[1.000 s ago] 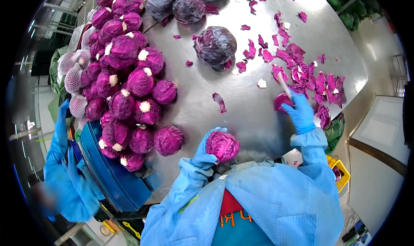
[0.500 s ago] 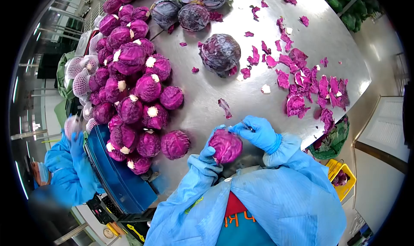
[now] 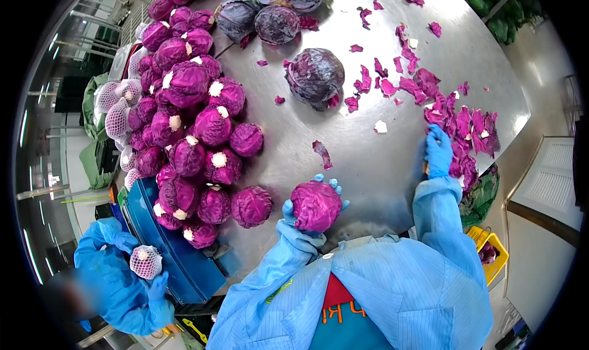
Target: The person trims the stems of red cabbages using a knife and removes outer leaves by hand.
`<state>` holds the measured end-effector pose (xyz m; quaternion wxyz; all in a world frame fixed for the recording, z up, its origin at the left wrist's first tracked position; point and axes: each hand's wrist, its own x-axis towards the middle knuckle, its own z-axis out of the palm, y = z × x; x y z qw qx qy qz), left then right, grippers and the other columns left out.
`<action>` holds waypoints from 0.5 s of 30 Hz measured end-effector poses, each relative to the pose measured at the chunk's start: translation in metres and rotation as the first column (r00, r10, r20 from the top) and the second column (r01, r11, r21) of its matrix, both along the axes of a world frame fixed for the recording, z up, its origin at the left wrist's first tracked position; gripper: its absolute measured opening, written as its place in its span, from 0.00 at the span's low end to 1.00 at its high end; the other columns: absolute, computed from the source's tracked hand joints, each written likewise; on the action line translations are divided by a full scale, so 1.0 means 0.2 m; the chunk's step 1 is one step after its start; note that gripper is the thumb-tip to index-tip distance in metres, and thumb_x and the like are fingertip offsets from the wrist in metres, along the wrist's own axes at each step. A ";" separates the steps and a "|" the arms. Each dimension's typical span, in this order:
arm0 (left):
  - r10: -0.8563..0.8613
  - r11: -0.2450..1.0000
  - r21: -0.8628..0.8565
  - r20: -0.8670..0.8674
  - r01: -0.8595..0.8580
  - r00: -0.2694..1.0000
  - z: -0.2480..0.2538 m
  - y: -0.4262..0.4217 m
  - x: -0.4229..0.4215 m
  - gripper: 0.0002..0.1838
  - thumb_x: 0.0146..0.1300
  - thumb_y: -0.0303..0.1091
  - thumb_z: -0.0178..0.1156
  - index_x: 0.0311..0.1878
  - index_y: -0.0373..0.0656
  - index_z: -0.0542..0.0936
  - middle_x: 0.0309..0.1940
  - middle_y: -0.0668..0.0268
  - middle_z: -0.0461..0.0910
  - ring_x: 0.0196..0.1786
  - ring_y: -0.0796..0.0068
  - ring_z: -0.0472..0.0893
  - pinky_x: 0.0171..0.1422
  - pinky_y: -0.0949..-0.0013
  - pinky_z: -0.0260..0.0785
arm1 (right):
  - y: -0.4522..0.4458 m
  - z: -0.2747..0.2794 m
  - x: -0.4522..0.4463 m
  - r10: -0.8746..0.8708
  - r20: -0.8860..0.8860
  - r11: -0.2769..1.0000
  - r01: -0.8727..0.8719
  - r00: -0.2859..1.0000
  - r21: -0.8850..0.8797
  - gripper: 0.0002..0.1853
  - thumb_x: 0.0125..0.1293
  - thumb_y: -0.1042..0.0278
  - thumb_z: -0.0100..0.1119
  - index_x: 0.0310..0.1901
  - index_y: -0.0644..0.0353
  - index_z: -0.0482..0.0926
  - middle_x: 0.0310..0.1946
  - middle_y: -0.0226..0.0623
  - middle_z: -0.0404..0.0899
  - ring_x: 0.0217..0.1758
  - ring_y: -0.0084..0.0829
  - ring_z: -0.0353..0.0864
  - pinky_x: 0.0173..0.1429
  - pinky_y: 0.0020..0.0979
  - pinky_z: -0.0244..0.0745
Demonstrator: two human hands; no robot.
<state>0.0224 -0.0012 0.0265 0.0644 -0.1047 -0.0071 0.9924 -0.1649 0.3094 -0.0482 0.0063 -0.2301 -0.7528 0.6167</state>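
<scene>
In my gloved left hand [image 3: 290,214] rests a peeled purple cabbage [image 3: 316,207], the fingers wrapped round it from below, near the table's front edge. My gloved right hand [image 3: 438,152] is at the right, beside a heap of torn purple leaves [image 3: 472,129]. Its fingers are bent together; a small part of something light shows at its left side, too little to name. A dark unpeeled cabbage [image 3: 315,79] sits at the middle of the metal table [image 3: 368,160], with a curled leaf strip [image 3: 322,154] nearer to me.
Many peeled cabbages [image 3: 213,126] are piled at the left, some in white nets [image 3: 116,120]. More dark cabbages [image 3: 277,25] lie at the back. A co-worker [image 3: 116,282] holds a netted cabbage [image 3: 146,262] beside a blue bin [image 3: 184,270]. A yellow crate [image 3: 504,259] stands lower right.
My right hand has moved from the held cabbage to the leaf heap at the right. My left hand has turned under the cabbage. The co-worker's netted cabbage is lower.
</scene>
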 end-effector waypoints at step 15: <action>-0.292 0.881 -0.130 0.608 0.456 0.738 -0.07 0.11 -0.14 0.38 0.59 0.58 0.64 0.66 0.44 0.67 0.62 0.54 0.71 0.63 0.54 0.73 0.66 0.50 0.69 | -0.21 0.37 0.50 0.402 0.194 0.896 -0.341 0.895 -0.284 0.23 0.65 0.62 0.64 0.61 0.57 0.76 0.38 0.25 0.79 0.33 0.16 0.73 0.36 0.22 0.71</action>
